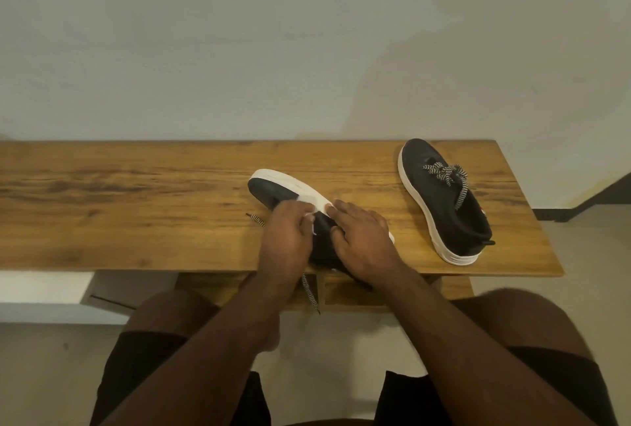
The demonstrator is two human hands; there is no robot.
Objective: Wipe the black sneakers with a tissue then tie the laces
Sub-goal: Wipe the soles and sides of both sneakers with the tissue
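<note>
One black sneaker (273, 190) is tipped on its side near the middle of the desk (136, 200), white sole turned up and to the far side. It's pinned down by the right hand (362, 237), palm down with fingers spread flat over the heel end. The left hand (285, 241) is curled in, a white tissue (309, 208) pinched at the fingertips against the shoe. The second sneaker (447, 200) is parked upright, far right, well apart, laces (447, 174) loose.
</note>
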